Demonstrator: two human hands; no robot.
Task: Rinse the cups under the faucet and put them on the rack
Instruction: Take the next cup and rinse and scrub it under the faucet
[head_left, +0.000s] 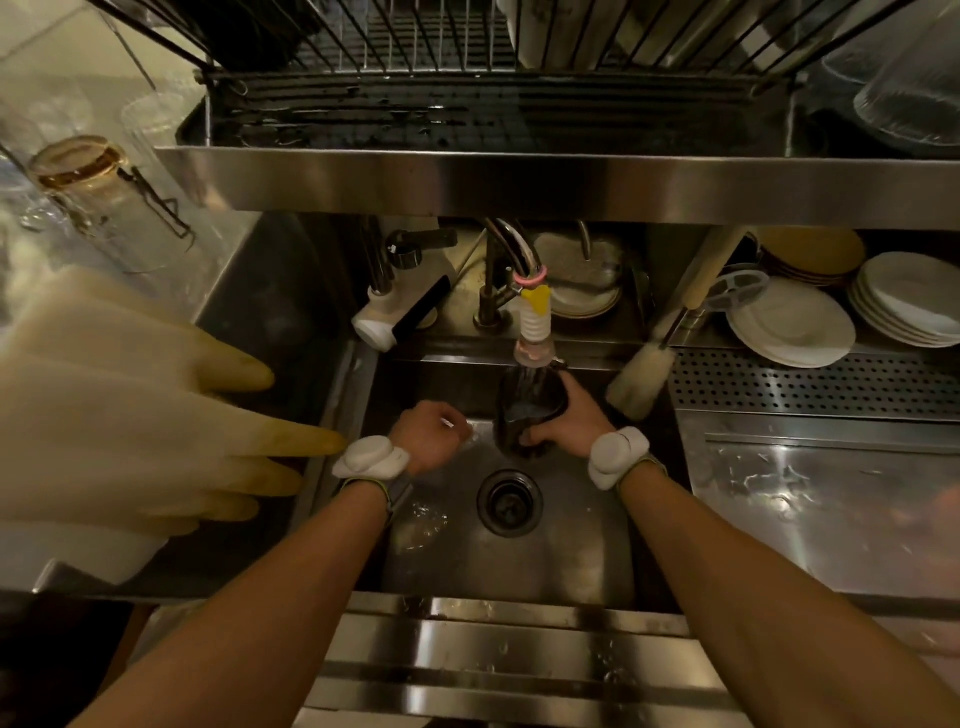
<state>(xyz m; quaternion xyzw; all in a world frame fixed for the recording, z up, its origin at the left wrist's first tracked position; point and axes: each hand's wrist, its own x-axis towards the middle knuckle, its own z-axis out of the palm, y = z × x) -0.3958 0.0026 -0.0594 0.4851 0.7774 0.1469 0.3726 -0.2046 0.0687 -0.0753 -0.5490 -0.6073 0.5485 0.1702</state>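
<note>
My right hand (574, 415) grips a dark glass cup (527, 410) inside the steel sink (571, 545), tilted with its mouth up under the faucet nozzle (535, 332). Water runs from the nozzle into the cup. To the left of the cup, my left hand (428, 434) hovers over the sink floor with its fingers curled in; I cannot tell whether it holds anything. The wire dish rack (415, 47) sits on the steel shelf (519, 182) directly above the sink.
A pale rubber glove (130, 405) hangs close to the camera at left. Clear glasses (88, 182) stand upside down at upper left. Stacked white plates (795, 322) and a bottle brush (644, 374) lie right of the faucet. The drain (510, 501) is mid-sink.
</note>
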